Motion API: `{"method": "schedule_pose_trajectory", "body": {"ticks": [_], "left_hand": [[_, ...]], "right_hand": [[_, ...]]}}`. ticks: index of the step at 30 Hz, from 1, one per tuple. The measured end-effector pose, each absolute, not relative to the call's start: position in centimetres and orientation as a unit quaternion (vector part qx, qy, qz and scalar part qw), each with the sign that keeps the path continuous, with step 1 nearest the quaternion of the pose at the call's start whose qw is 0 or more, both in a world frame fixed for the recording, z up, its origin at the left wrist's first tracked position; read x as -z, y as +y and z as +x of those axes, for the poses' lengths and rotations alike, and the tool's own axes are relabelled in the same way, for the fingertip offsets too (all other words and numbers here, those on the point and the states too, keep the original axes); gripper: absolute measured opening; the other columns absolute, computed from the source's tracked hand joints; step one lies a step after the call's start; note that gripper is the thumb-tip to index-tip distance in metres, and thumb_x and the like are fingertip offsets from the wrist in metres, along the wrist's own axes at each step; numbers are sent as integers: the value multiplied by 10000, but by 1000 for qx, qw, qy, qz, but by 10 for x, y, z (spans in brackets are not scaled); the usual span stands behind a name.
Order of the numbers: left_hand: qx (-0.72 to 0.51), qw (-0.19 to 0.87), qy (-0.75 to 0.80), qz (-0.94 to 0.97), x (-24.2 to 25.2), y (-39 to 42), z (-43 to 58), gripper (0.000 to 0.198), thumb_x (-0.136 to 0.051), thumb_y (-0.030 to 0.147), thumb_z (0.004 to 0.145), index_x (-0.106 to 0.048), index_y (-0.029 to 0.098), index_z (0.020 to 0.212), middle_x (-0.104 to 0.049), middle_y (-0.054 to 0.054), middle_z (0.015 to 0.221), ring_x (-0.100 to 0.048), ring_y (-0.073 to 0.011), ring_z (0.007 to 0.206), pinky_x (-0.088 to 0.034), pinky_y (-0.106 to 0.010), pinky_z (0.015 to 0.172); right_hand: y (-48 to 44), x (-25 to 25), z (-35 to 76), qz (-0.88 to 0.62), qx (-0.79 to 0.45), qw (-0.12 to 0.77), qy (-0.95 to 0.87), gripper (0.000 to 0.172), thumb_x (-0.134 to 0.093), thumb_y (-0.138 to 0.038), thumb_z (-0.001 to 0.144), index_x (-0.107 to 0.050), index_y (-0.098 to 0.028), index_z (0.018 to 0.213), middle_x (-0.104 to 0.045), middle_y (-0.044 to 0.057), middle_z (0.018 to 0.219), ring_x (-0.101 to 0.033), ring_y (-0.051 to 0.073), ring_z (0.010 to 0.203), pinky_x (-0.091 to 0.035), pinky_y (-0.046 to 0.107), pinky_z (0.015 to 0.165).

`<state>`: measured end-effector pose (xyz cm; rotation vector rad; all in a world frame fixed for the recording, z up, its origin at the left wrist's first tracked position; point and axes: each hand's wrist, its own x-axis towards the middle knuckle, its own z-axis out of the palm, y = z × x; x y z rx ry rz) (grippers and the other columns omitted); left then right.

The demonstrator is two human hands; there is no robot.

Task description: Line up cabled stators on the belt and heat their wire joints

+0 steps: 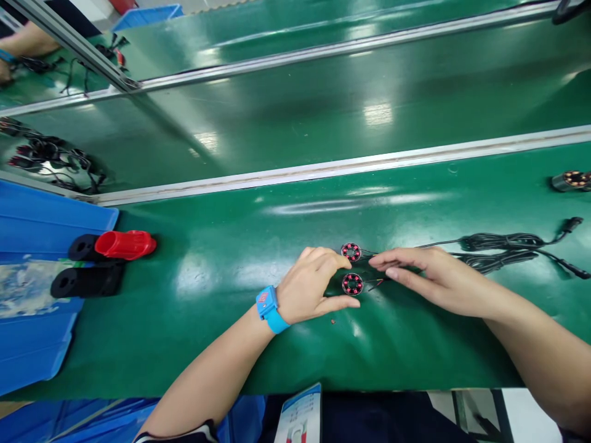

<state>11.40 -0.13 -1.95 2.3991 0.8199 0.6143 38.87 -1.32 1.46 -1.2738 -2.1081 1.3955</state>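
Note:
Two small round parts, each a dark ring with red spots, lie one above the other on the green mat: an upper disc (351, 251) and a lower disc (353, 284). My left hand (318, 280), with a blue wristband (272, 309), curves around their left side, thumb and fingers apart. Over the thin wires on their right is my right hand (429, 274), fingers stretched out and thumb apart from them. Two bundled black cables (503, 242) run off to the right. Whether my fingertips touch the discs or wires is hard to tell.
At the left, a red cylindrical piece (126, 245) and black brackets (87, 282) lie by a blue bin (37, 215). A metal rail (295, 174) crosses behind. Beyond a frame, another person's arm (32, 42) shows near dark cables. A round metal part (572, 180) stands far right.

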Motion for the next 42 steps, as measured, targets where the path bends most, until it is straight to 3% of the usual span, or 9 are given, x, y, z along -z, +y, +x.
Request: {"method": "schedule_pose_trajectory", "body": {"ticks": [4, 9, 13, 18, 20, 26, 32, 37, 42], "left_hand": [[-251, 230, 375, 862, 11, 11, 116, 357, -668, 396, 913, -506, 184, 1151, -652, -66, 1118, -602, -211, 1009, -435, -352, 864], [-186, 232, 351, 888, 14, 32, 126, 523, -786, 328, 814, -480, 186, 1213, -641, -59, 1188, -589, -234, 1097, -405, -376, 934], [-208, 223, 345, 888, 23, 35, 132, 467, -775, 245, 809, -491, 183, 1174, -680, -38, 1106, -624, -209, 1044, -387, -362, 928], [-267, 147, 339, 890, 21, 28, 132, 305, -684, 237, 873, -534, 187, 1134, -697, -42, 1086, -623, -209, 1084, -354, -367, 909], [-278, 130, 333, 892, 17, 26, 133, 265, -647, 236, 903, -537, 194, 1140, -707, -35, 1047, -633, -197, 1055, -349, -366, 894], [-274, 101, 310, 905, 12, 25, 135, 233, -618, 218, 921, -541, 192, 1140, -712, -18, 990, -642, -174, 960, -348, -365, 848], [-253, 132, 320, 903, 12, 26, 133, 287, -668, 294, 914, -540, 199, 1152, -707, -9, 1015, -618, -178, 967, -353, -364, 870], [-137, 223, 324, 909, 6, 31, 123, 277, -705, 300, 894, -565, 204, 1113, -685, -40, 1145, -557, -223, 1157, -361, -387, 942], [-129, 199, 314, 919, -21, 21, 111, 191, -577, 409, 967, -653, 238, 1004, -630, -42, 1232, -522, -240, 1130, -348, -397, 904]], "right_hand": [[2, -22, 397, -493, -430, 202, -729, 286, -489, -398, 1012, -640, -287, 1229, -692, 14, 1159, -649, 211, 1064, -515, 323, 907], [19, -12, 382, -471, -404, 175, -764, 289, -532, -346, 977, -623, -245, 1233, -683, 32, 1173, -654, 207, 1048, -529, 341, 908], [21, 0, 367, -429, -440, 187, -767, 412, -685, -315, 858, -595, -228, 1250, -675, 27, 1177, -651, 188, 1017, -522, 326, 931], [17, 3, 364, -474, -458, 163, -734, 198, -648, -333, 880, -638, -210, 1034, -647, -23, 791, -562, 123, 635, -453, 264, 623], [17, 2, 366, -476, -486, 154, -717, 157, -619, -359, 909, -622, -206, 946, -583, -41, 688, -508, 115, 589, -396, 254, 576], [18, 1, 367, -428, -647, 214, -593, 289, -676, -444, 873, -572, -175, 895, -547, -19, 749, -463, 110, 646, -374, 242, 589], [22, 4, 366, -460, -676, 227, -529, 252, -573, -393, 886, -628, -150, 921, -640, 29, 768, -457, 100, 582, -376, 244, 566], [20, 2, 373, -430, -608, 214, -632, 306, -556, -285, 891, -609, -175, 1172, -684, 61, 1007, -634, 176, 896, -508, 332, 839], [13, -16, 396, -416, -425, 162, -787, 246, -672, -402, 873, -666, -278, 1085, -546, 56, 1353, -493, 277, 1257, -414, 472, 1049]]}}
